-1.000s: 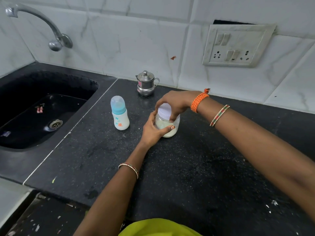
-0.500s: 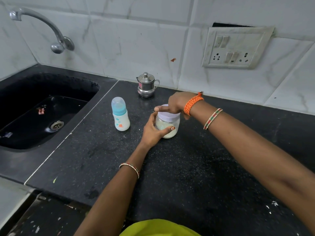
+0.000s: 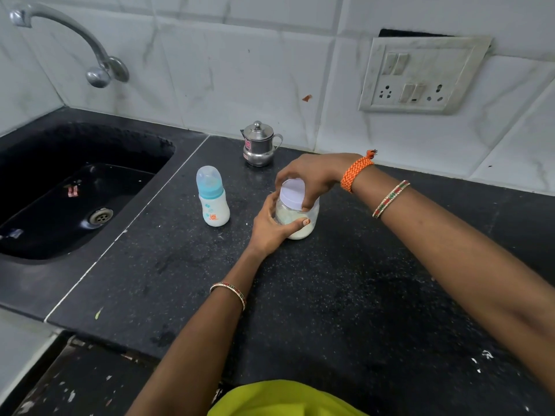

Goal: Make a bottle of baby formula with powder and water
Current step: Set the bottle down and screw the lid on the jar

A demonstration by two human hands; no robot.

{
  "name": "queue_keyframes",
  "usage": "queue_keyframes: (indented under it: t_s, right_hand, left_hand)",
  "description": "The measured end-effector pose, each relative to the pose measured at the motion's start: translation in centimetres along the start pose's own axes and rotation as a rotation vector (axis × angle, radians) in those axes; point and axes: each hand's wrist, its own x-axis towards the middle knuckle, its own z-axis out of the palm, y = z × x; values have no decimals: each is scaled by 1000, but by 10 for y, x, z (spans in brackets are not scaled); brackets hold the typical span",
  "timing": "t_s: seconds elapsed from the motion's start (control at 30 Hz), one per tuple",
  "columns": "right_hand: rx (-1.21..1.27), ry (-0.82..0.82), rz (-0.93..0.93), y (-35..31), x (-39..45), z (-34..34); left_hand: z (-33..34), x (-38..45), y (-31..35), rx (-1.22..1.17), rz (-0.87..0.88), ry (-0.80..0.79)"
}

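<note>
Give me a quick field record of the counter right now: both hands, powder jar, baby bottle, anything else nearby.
left hand: wraps the side of the powder jar, holding it on the counter
right hand: grips the jar lid from above
powder jar: clear, upright, pale powder inside
jar lid: white, on the jar
baby bottle: upright, left of the jar, blue collar, cap on, untouched
steel pot: lidded, at the wall behind the jar
sink: black, far left, tap above
counter: dark speckled stone
</note>
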Motion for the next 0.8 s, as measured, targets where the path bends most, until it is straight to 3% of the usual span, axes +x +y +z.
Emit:
queue_keyframes:
  t_s: [0.37, 0.47, 0.63, 0.8]
  right_hand:
    - [256, 27, -118, 16, -11, -10]
    - [193, 11, -95, 14, -12, -9]
    - [138, 93, -5, 6, -5, 8]
    - [46, 232, 244, -6, -15, 9]
  left_hand:
    - [-2, 2, 1, -25, -13, -37]
    - [-1, 2, -1, -43, -11, -38]
    - [-1, 1, 0, -28, -10, -32]
    - [0, 3, -5, -23, 5, -25]
